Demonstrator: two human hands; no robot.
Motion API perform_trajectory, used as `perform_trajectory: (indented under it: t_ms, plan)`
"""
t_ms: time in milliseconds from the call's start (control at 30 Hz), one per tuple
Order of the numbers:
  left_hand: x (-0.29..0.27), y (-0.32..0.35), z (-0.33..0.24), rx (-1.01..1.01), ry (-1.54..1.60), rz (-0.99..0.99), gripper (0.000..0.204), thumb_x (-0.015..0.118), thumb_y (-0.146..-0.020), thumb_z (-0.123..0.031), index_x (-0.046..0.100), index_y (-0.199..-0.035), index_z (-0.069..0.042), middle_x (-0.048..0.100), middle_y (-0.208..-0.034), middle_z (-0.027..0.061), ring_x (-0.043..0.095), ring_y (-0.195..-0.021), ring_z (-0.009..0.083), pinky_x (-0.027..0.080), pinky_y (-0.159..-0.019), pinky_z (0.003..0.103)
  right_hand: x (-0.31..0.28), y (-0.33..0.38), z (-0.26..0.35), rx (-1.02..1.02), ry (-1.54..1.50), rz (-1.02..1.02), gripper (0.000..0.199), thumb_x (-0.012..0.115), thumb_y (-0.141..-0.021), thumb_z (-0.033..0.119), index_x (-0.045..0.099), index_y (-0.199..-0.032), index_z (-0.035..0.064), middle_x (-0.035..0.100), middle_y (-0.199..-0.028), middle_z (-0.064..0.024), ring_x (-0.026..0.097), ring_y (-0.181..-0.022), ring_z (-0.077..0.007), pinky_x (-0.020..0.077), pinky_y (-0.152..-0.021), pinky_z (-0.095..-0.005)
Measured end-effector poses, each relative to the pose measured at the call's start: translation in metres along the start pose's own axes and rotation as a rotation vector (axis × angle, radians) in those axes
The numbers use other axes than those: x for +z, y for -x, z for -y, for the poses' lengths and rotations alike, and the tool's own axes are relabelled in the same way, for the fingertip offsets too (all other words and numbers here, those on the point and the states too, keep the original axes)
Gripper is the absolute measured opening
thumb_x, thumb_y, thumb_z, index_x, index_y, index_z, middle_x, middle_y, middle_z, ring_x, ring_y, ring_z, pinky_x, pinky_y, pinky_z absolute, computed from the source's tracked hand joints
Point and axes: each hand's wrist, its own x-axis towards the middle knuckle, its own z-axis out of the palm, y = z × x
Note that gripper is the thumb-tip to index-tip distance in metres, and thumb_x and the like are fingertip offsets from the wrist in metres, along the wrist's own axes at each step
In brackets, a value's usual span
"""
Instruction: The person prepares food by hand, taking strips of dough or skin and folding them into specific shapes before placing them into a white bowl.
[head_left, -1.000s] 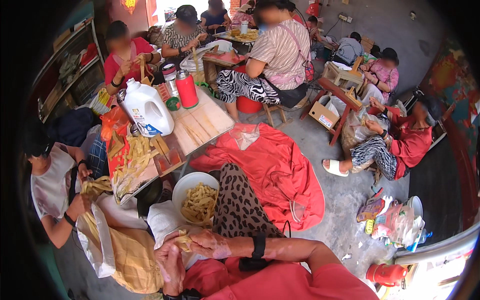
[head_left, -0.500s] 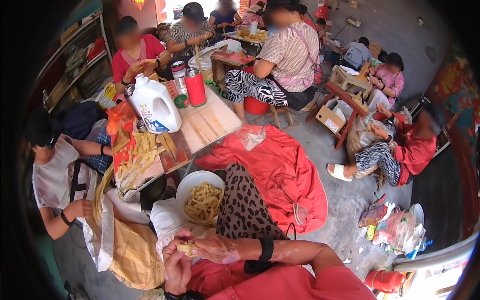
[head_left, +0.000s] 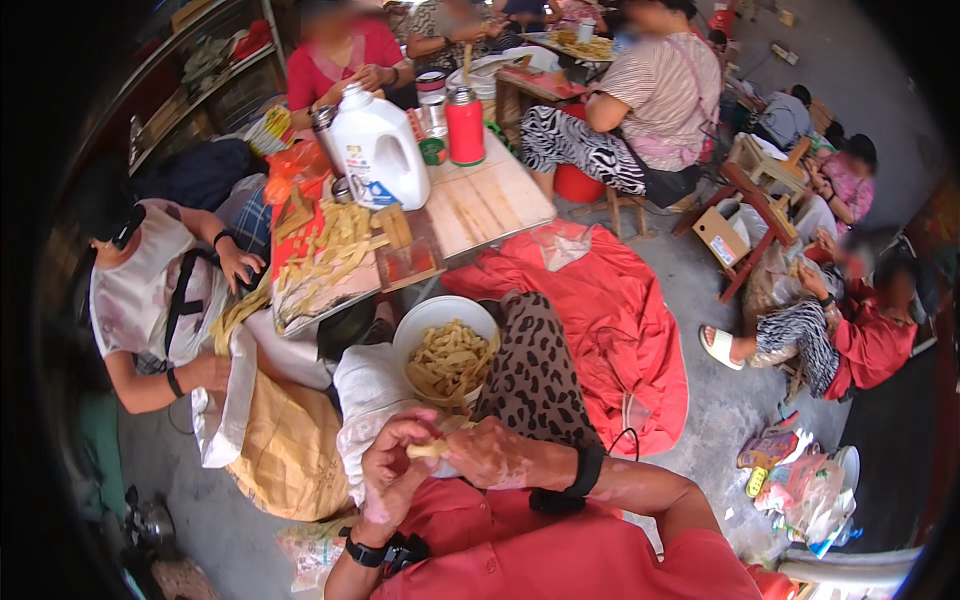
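Observation:
In front of my chest, both hands grip a small pale yellow folded strip (head_left: 428, 451). My left hand (head_left: 388, 468) pinches its left end between thumb and fingers, while my right hand (head_left: 497, 455) closes on the other end. What the strip is made of I cannot make out. Just beyond my hands, a white bucket (head_left: 404, 338) stands between my legs, holding many similar yellow pieces (head_left: 452, 362). A white cloth (head_left: 368, 390) lies beside it on my left leg.
Ahead is a table (head_left: 490, 212) with loose yellow strips (head_left: 335, 240), a white jug (head_left: 378, 150) and a red flask (head_left: 465, 128). A co-worker (head_left: 150, 290) sits at left by a large sack (head_left: 290, 450). Red fabric (head_left: 600, 320) covers floor on the right. Other people work farther back.
The view has shifted, so the scene sits farther right and slightly higher or lower in places. My hands stay together on the strip, now turned more lengthwise. The co-worker at left has moved a hand.

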Motion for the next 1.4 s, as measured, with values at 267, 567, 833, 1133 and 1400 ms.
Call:
perform_trajectory:
  t_ms: [267, 567, 833, 1133, 1400]
  plan:
    - [-0.009, 0.003, 0.016, -0.287, -0.137, -0.063, 0.022, 0.046, -0.096, -0.012, 0.059, -0.100, 0.004, 0.063, -0.086, 0.0059, 0.058, -0.074, 0.0086, 0.050, -0.064, 0.021, 0.038, 0.023, -0.006, 0.050, 0.569, -0.068, 0.023, 0.042, -0.088, 0.028, 0.047, -0.072, 0.0116, 0.043, -0.067, 0.0011, 0.047, -0.060, -0.0118, 0.0177, -0.107, -0.0377]
    - [-0.012, 0.007, 0.003, -0.224, -0.032, -0.018, 0.021, 0.047, -0.095, -0.012, 0.060, -0.093, 0.004, 0.063, -0.083, 0.0069, 0.059, -0.068, 0.0107, 0.049, -0.060, 0.023, -0.003, -0.003, -0.018, 0.098, -0.026, 0.098, 0.029, 0.070, -0.074, 0.016, 0.053, -0.094, 0.0035, 0.056, -0.068, -0.0037, 0.058, -0.054, -0.0189, 0.0420, -0.046, -0.0309]
    - [-0.029, 0.014, -0.008, -0.084, -0.155, 0.097, 0.013, 0.049, -0.092, -0.002, 0.058, -0.088, 0.006, 0.060, -0.085, 0.0108, 0.059, -0.067, 0.0127, 0.051, -0.059, 0.023, -0.015, -0.013, -0.028, 0.127, -0.448, 0.079, 0.031, 0.069, -0.079, 0.027, 0.051, -0.086, 0.0031, 0.057, -0.063, -0.0098, 0.059, -0.054, -0.0277, 0.0468, -0.044, -0.0352]
    - [-0.042, 0.020, -0.020, -0.119, -0.125, 0.086, 0.015, 0.050, -0.090, -0.001, 0.060, -0.086, 0.009, 0.061, -0.083, 0.0133, 0.060, -0.061, 0.0137, 0.050, -0.052, 0.023, -0.031, -0.013, -0.028, 0.165, -0.491, 0.139, 0.018, 0.063, -0.083, 0.014, 0.052, -0.079, 0.0015, 0.051, -0.060, -0.0113, 0.054, -0.050, -0.0307, 0.0420, -0.042, -0.0381]
    - [-0.044, 0.025, -0.026, -0.116, 0.080, 0.071, 0.016, 0.049, -0.091, -0.002, 0.060, -0.084, 0.008, 0.061, -0.081, 0.0144, 0.060, -0.061, 0.0152, 0.050, -0.049, 0.024, -0.042, -0.016, -0.030, 0.266, -0.660, 0.229, 0.008, 0.060, -0.085, 0.010, 0.061, -0.087, 0.0015, 0.060, -0.070, -0.0068, 0.055, -0.053, -0.0229, 0.0365, -0.049, -0.0333]
